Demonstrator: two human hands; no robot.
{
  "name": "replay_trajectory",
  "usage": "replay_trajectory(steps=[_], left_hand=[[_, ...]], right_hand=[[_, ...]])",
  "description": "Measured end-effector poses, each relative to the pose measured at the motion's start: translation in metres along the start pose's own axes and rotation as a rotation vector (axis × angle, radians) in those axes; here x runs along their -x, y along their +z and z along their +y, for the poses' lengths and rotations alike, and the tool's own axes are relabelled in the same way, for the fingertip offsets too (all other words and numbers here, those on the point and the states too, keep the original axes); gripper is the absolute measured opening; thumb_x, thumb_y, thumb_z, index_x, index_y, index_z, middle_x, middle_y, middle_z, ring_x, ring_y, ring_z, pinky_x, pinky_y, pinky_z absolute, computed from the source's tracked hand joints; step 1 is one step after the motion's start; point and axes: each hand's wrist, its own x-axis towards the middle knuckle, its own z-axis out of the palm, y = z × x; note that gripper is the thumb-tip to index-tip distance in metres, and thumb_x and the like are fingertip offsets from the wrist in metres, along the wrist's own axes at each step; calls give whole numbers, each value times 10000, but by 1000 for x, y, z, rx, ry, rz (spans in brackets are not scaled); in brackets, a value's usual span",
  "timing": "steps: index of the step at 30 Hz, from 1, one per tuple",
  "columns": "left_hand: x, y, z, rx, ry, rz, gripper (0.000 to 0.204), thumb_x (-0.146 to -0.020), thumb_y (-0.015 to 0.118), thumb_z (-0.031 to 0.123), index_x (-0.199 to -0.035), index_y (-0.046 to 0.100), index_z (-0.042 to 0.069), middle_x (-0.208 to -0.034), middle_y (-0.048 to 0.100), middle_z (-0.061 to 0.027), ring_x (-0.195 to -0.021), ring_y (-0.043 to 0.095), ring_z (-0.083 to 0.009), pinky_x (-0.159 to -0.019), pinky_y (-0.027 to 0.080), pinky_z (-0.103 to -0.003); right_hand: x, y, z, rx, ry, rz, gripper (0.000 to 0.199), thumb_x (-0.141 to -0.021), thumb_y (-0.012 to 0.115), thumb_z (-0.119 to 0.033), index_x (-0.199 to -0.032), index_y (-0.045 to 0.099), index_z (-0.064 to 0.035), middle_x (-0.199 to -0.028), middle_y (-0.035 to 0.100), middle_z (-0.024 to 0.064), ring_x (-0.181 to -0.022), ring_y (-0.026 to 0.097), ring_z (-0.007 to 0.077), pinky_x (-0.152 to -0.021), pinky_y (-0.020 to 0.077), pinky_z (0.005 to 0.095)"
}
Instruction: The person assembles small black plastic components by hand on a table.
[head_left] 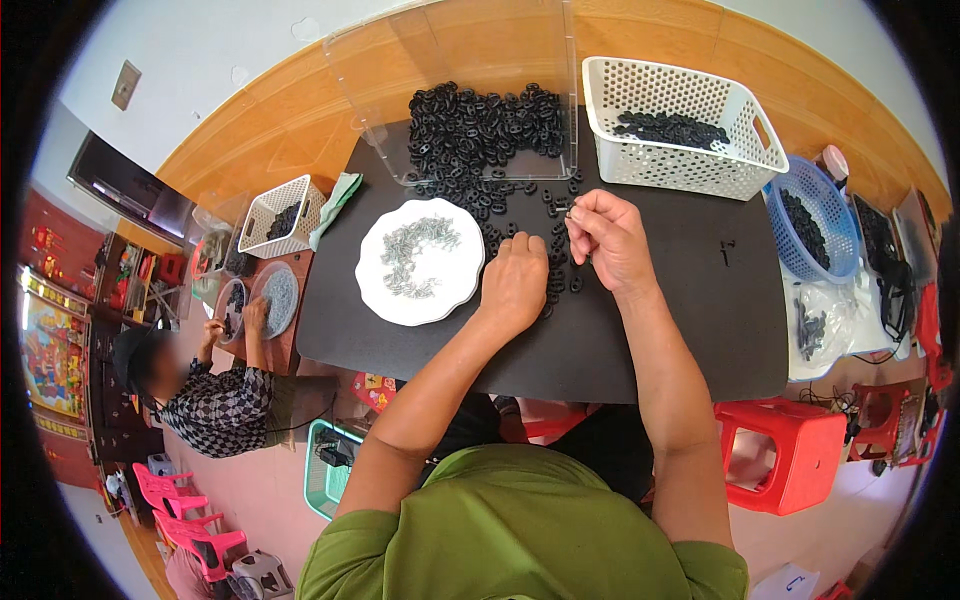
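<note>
My right hand (612,235) is raised over the dark table, thumb and forefinger pinched on a small metal pin (562,210). Beside it, my left hand (515,285) is lowered with its back up and fingers curled down among small black oval pieces with holes (556,268). Its fingertips are partly hidden, so whatever they grip does not show. A white scalloped plate (375,275) lies left of that hand, bearing many small thin metal pins (408,255). Beyond my hands, a heap of the same black pieces (485,125) spills out of a clear plastic bin (574,90) onto the table.
A white perforated basket (690,170) of black parts stands back right, with a blue basket (840,235) past it. Several dark bits (727,252) lie at the table's right. A red stool (790,450) stands below. At left, a co-worker (215,400) handles bowls at another table.
</note>
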Motion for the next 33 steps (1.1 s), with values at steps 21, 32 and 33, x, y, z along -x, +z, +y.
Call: replay_trajectory(steps=[21,32,33], left_hand=[[-1,-16,-20,1999,-187,-128,200,-819,597,30,-1016,578,-3,-789,561,-20,-655,501,-81,-595,419,-190],[-4,-20,-16,1937,-227,8,236,-820,579,0,-1055,586,4,-765,491,11,-650,479,-72,-596,409,-188],[-3,-20,-16,1918,-224,23,243,-817,574,-9,-1059,590,5,-775,485,10,-652,478,-70,-596,410,-188]], right_hand=[[12,15,-16,150,-63,-129,94,-802,550,-8,-714,518,3,-683,515,42,-494,456,55,-427,382,185],[12,15,-9,435,-97,-89,125,-766,569,25,-680,486,-11,-670,481,-4,-496,410,19,-433,312,176],[12,16,-9,439,-93,-76,130,-763,574,26,-677,484,-13,-668,480,-8,-496,409,18,-435,310,175]])
